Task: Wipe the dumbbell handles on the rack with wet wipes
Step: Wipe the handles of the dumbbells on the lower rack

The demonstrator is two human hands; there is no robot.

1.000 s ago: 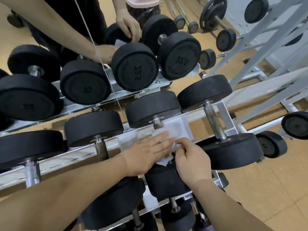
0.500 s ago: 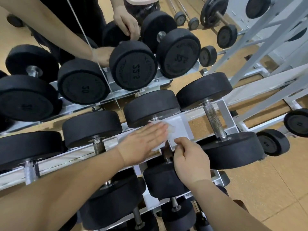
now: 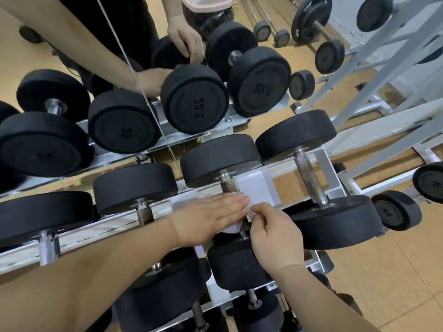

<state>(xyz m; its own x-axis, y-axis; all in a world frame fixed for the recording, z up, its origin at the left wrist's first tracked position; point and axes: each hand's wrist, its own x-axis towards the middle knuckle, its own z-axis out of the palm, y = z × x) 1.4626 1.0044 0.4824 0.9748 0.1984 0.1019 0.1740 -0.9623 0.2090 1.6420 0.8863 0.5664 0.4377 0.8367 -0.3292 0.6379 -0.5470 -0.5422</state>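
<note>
Black dumbbells lie across a white rack (image 3: 333,168). My left hand (image 3: 211,219) lies flat with straight fingers over the knurled handle (image 3: 229,184) of the middle dumbbell, pressing a white wet wipe (image 3: 231,228) onto it. The wipe shows only as a small patch below my fingers. My right hand (image 3: 273,233) sits just right of the handle, its fingertips pinching the wipe's edge. The bare handle of the dumbbell to the right (image 3: 309,176) is in plain view.
A mirror behind the rack reflects the dumbbells (image 3: 194,101), my arms and another person's hand (image 3: 187,39). More dumbbells sit on lower tiers (image 3: 239,267). A second white rack (image 3: 383,75) and a barbell plate (image 3: 311,17) stand at the upper right over tan floor.
My left hand slid up the handle with the wipe, then back down slightly. More of the handle's upper part is bare now. My right hand stayed beside it.
</note>
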